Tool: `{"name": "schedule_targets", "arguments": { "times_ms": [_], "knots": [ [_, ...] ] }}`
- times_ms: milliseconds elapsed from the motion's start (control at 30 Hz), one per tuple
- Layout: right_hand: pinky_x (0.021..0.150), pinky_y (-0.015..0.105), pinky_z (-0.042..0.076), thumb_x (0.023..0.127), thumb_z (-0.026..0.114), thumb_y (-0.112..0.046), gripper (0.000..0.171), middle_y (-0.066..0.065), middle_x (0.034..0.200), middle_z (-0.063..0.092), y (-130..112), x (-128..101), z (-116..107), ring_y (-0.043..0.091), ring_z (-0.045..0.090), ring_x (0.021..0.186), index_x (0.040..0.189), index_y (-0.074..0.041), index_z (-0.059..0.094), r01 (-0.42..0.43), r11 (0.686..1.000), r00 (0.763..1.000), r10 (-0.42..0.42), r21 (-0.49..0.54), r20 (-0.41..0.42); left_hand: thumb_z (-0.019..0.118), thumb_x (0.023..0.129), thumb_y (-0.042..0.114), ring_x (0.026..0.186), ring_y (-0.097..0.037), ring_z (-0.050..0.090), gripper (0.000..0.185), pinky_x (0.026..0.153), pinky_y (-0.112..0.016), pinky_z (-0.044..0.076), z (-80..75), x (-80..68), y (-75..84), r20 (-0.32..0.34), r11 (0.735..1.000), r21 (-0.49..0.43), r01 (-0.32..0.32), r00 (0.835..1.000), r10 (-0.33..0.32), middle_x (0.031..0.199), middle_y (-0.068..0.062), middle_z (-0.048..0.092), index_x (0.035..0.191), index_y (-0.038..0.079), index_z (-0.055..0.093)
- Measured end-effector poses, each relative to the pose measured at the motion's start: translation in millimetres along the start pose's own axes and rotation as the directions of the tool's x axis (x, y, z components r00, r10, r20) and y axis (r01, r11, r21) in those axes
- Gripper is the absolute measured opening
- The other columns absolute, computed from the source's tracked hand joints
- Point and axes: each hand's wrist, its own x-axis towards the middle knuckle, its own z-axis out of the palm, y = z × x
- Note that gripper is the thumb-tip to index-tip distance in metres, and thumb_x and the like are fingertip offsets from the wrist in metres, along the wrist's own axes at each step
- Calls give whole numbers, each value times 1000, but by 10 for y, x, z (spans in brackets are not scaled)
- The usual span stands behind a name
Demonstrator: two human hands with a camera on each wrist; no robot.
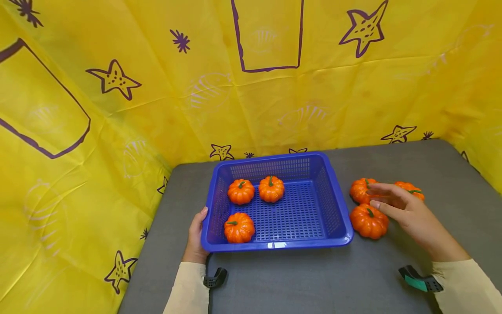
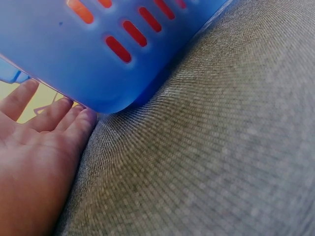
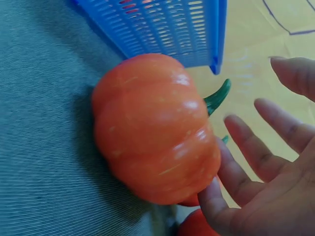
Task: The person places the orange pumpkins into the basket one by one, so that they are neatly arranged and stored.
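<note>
A blue slotted basket stands mid-table with three orange toy pumpkins in it: two at the back and one at the front left. My left hand rests with straight fingers against the basket's front left corner; the left wrist view shows those fingers touching the basket wall. Right of the basket lie three more pumpkins. My right hand hovers open over them, fingers spread. In the right wrist view its fingers lie beside the nearest pumpkin.
A grey cloth covers the table. A yellow sheet with purple stars walls off the back and left. Two black clips sit at the front edge by my sleeves.
</note>
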Motion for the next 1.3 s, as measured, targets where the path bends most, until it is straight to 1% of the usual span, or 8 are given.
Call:
{"name": "schedule_targets", "arguments": {
  "times_ms": [233,367,533,700,900,1000,1167,1300],
  "knots": [
    [91,15,49,109,68,-9,42,1,133,73,76,-100,59,6,68,114,149,-1,59,15,1000,1000,-15,12,16,39,112,47,116,-19,65,48,100,-36,54,-3,15,-9,10,1000,-4,-7,1000,7,134,-5,69,144,16,58],
    [94,14,47,107,68,-4,41,-2,136,72,156,-152,123,5,67,115,147,2,60,26,998,999,-28,50,23,40,112,48,115,-19,65,48,100,-36,54,-3,20,-13,3,1000,-1,1,1000,-1,134,-5,69,143,16,58],
    [93,15,45,106,72,-6,44,-2,139,68,249,-203,194,4,62,118,148,-1,59,-1,999,999,-1,41,48,40,112,48,115,-19,66,49,100,-36,54,-7,19,-20,3,1000,-2,6,1000,-6,135,-6,69,144,15,57],
    [90,18,49,103,75,-6,52,-1,138,66,295,-242,199,7,63,115,151,-3,56,-6,1000,996,5,13,87,40,112,49,116,-19,65,52,100,-37,54,2,21,-26,-7,1000,0,16,1000,-16,136,-6,68,147,13,54],
    [94,17,49,98,77,3,62,-6,141,62,339,-262,206,8,63,117,154,-2,52,48,997,991,-54,54,126,40,112,49,115,-19,66,52,100,-37,54,-2,20,-10,9,1000,-13,19,1000,-19,135,-6,68,148,13,53],
    [94,18,49,97,77,5,64,-4,140,64,351,-259,210,9,65,116,155,-1,50,59,995,988,-69,74,138,39,112,48,115,-19,65,51,100,-37,54,-9,14,0,21,1000,-17,19,1000,-19,135,-6,68,147,15,55],
    [94,18,50,97,77,6,64,2,138,66,345,-252,207,11,66,115,155,-1,50,78,995,986,-86,65,142,40,112,48,112,-19,66,49,98,-37,55,-7,-1,9,3,1000,-8,16,1000,-16,132,-5,69,146,16,55],
    [95,18,50,96,78,7,65,2,139,66,335,-262,192,10,66,116,154,0,51,95,994,986,-102,58,134,40,112,48,112,-19,66,50,98,-37,55,-4,0,3,-2,1000,-8,18,1000,-18,132,-6,69,147,15,54]
  ]
}}
